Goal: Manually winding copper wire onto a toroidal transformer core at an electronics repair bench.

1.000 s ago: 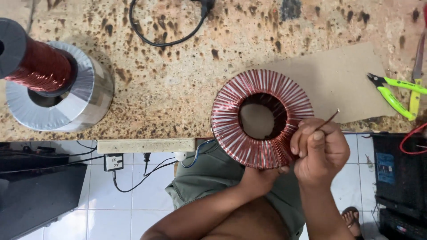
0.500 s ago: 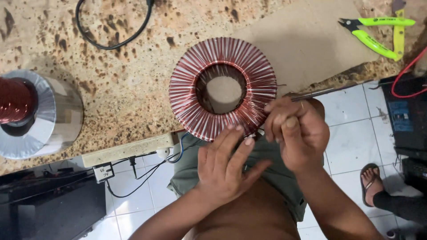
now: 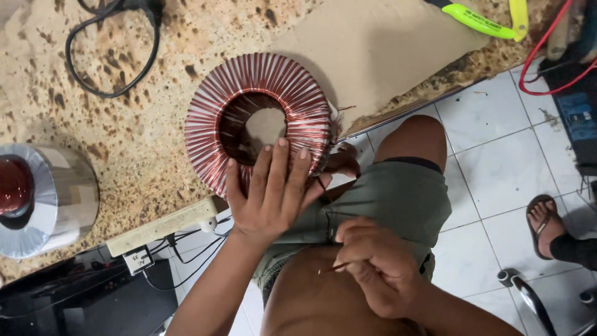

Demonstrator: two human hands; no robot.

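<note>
Left hand (image 3: 270, 196) is spread flat on toroidal coil (image 3: 258, 121); right hand (image 3: 379, 267) pinches copper wire (image 3: 329, 269), best kept taut.

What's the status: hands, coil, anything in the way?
Left hand flat on copper toroid coil at counter edge. Right hand pinching thin copper wire near lap. Nothing between hands and coil.
</note>
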